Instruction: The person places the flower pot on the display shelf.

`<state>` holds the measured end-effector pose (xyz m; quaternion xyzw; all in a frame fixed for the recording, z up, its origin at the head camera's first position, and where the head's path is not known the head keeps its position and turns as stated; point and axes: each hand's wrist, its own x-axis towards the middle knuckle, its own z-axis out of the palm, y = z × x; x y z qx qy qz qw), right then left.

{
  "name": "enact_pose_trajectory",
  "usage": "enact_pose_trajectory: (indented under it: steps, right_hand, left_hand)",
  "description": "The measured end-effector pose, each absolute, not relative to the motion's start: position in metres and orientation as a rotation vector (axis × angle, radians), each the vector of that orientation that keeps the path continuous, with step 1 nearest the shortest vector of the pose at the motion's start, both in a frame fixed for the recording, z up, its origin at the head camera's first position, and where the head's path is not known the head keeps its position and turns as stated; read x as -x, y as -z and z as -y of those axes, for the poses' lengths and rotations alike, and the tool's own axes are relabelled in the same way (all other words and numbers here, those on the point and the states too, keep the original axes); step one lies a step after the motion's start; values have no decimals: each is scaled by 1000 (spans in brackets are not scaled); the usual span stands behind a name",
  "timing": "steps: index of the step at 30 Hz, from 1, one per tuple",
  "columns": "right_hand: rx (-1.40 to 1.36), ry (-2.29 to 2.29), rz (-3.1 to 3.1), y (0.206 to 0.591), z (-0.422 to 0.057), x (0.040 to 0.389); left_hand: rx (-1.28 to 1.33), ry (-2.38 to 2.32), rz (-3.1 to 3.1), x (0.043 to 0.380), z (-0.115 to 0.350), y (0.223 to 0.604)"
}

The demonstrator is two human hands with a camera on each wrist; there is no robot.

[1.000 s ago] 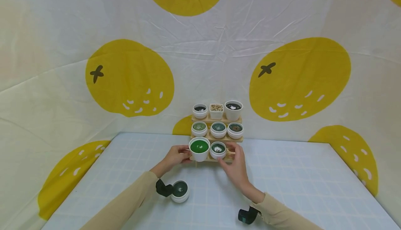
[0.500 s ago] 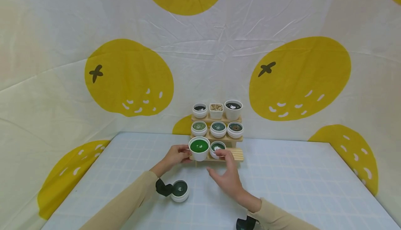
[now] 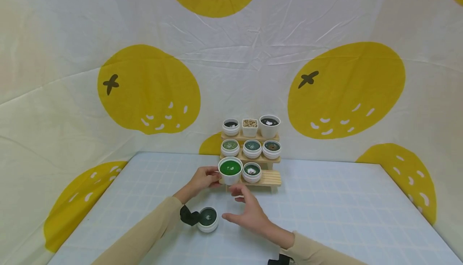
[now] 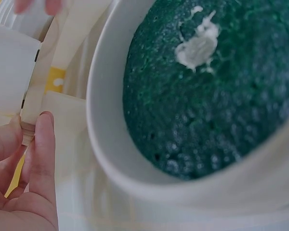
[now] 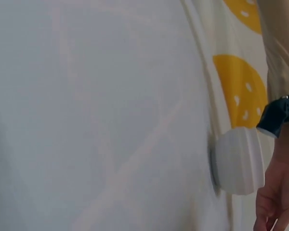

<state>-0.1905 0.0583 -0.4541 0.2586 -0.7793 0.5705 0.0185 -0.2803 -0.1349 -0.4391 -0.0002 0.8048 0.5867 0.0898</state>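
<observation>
A wooden three-step stand [image 3: 273, 178] carries small white pots on every step. My left hand [image 3: 203, 180] pinches the left end of its lowest board between thumb and fingers, as the left wrist view shows. Beside that hand, a tall white pot with bright green contents [image 3: 230, 172] and a shorter pot with dark green and white contents [image 3: 252, 172] stand on the same step. My right hand [image 3: 252, 213] hovers before the stand, fingers loosely bent with nothing between them. To its left, a loose white pot with dark green contents [image 3: 207, 221] sits on the table, also large in the left wrist view.
Several more pots stand on the upper steps, among them a square one with beige bits [image 3: 250, 129]. A pale checked cloth covers the table [image 3: 343, 213]. Behind it hangs a white curtain [image 3: 249, 76] with yellow fruit prints.
My right hand has left the right end of the lowest step and moved left and nearer, toward the loose pot. My left hand keeps its place at the stand.
</observation>
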Motion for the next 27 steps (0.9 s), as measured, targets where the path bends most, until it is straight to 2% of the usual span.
enact_pose_trajectory:
  steps: [12, 27]
  right_hand:
    - [-1034, -2135, 2567, 470, -50, 196]
    - [-1093, -2105, 2607, 474, -39, 196]
  left_hand:
    - [-30, -1784, -2377, 277, 135, 436]
    - [-59, -1802, -2356, 279, 137, 439]
